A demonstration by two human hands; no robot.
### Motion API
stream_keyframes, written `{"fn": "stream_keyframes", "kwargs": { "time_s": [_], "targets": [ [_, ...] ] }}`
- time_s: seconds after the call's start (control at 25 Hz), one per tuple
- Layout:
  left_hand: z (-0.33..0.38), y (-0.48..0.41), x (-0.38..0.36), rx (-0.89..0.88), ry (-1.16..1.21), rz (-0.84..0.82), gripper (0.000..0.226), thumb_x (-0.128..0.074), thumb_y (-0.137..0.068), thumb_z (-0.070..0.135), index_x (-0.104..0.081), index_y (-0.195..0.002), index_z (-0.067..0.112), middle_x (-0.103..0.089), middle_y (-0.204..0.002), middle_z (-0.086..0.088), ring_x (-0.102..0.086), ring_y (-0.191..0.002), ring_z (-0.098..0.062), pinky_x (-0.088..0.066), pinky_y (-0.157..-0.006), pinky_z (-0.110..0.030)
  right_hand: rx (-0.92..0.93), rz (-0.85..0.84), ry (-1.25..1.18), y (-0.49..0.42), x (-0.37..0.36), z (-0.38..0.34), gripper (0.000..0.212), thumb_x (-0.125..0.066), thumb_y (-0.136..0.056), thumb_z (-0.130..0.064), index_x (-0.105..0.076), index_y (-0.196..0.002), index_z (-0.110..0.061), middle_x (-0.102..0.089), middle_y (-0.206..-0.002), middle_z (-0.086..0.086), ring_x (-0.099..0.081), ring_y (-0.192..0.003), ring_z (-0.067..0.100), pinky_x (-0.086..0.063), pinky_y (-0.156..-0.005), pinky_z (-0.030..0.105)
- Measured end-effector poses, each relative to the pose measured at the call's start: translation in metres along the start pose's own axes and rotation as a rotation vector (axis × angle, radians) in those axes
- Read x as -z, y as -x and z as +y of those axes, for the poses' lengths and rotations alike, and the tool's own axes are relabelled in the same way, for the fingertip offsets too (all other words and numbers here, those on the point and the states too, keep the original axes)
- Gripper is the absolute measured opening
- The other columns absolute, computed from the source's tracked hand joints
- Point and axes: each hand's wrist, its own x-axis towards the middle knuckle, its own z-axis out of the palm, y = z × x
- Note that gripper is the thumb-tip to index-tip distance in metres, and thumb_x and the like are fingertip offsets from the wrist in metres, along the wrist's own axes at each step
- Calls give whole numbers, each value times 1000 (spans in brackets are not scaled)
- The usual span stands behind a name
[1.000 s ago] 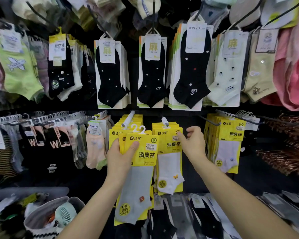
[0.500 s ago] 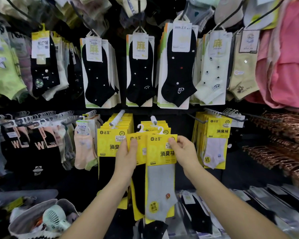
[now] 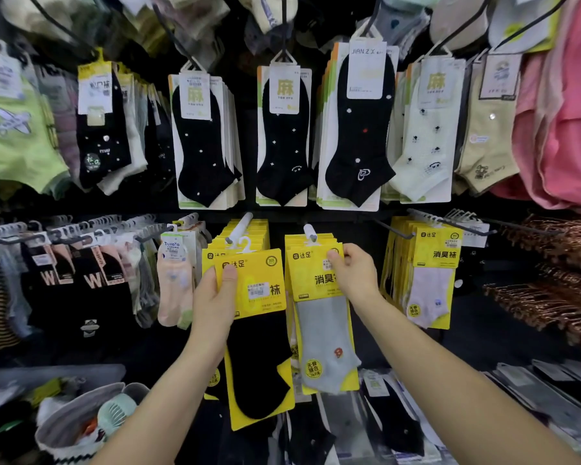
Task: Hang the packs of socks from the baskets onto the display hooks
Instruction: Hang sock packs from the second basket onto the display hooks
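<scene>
Black sock pack (image 3: 259, 350) gripped by left fingers (image 3: 229, 278), grey pack (image 3: 322, 333) pinched by right fingers (image 3: 334, 256); basket (image 3: 59, 439) holds a fan (image 3: 113, 414).

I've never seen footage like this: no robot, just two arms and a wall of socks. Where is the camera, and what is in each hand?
There is no machine: a person works bare-handed, and the one camera sits on their head, looking forward and down, so both arms enter from below. Ahead is a shop wall of socks on hooks. The left hand holds a black-sock pack. The right hand pinches the top of a grey-sock pack just under a white hook; whether it hangs there yet is unclear. A basket sits lower left.
</scene>
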Motion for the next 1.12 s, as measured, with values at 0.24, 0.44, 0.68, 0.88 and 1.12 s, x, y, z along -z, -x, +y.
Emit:
{"fn": "stream_keyframes", "kwargs": {
  "time_s": [0.24, 0.44, 0.68, 0.88, 1.12],
  "targets": [
    [0, 13, -24, 10, -17, -118, 21, -42, -99, 26, -61, -99, 19, -69, -104, -1, -64, -100, -17, -51, -92, -42, -78, 36, 112, 1, -1, 3, 20, -59, -89, -35, -59, -87, -15, -62, -78, -2, -57, -70, 11, -44, -59, 27],
    [-3, 19, -38, 20, -20, -181, 24, -41, -99, 28, -61, -100, 15, -70, -98, 0, -67, -91, -12, -54, -75, -24, 96, -74, -163, 32, 16, 7, 8, -57, -91, -30, -58, -86, -24, -62, -81, -9, -57, -72, 0, -42, -62, 14],
    [2, 28, -66, 73, -64, -205, 19, -45, -96, 30, -53, -107, 15, -64, -99, 2, -62, -86, -3, -51, -67, -14, 37, -281, -215, 39, 30, 5, 10, -54, -94, -14, -61, -99, -19, -71, -86, -7, -69, -77, 5, -52, -64, 19],
    [3, 21, -65, 89, -112, -203, 40, -46, -96, 31, -41, -131, 13, -53, -126, -1, -51, -112, -11, -43, -94, -26, -3, -146, -166, 16, 39, -6, 10, -52, -95, -16, -58, -91, -23, -70, -89, -1, -67, -83, 12, -54, -74, 28],
    [0, 6, -70, 74, -154, -200, 54, -42, -97, 32, -27, -144, 11, -34, -148, -4, -33, -136, -16, -29, -110, -30, -16, -186, 2, 1, 22, -12, 6, -52, -95, -19, -57, -98, -17, -70, -96, 4, -67, -90, 19, -55, -83, 40]
  ]
}}
